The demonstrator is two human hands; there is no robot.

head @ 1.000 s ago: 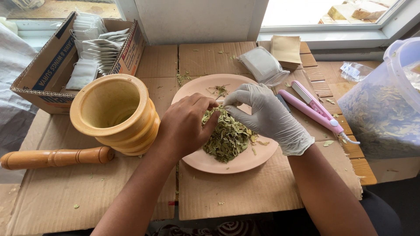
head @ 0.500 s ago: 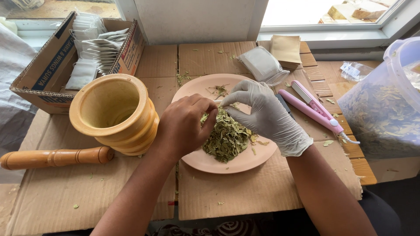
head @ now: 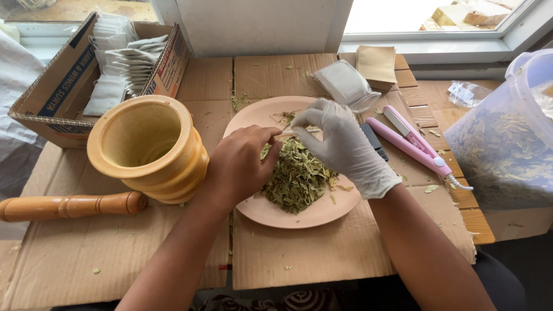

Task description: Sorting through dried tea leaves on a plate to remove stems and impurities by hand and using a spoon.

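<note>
- The dried leaves (head: 296, 178) lie heaped on the pink plate (head: 253, 118); pinching carelessly may push crumbs over its rim.
- Bare left hand (head: 239, 167) and gloved right hand (head: 343, 144) pinch leaves together.
- The mortar (head: 147, 147) stands just beside; an elbow may knock it.

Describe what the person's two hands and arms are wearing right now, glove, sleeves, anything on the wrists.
The right hand wears a thin, whitish disposable glove that covers the fingers and ends at the wrist in a slightly bunched cuff. The left hand is bare, with no glove. Both forearms are uncovered: no sleeves show, and no watch, bracelet or ring is visible.
</note>
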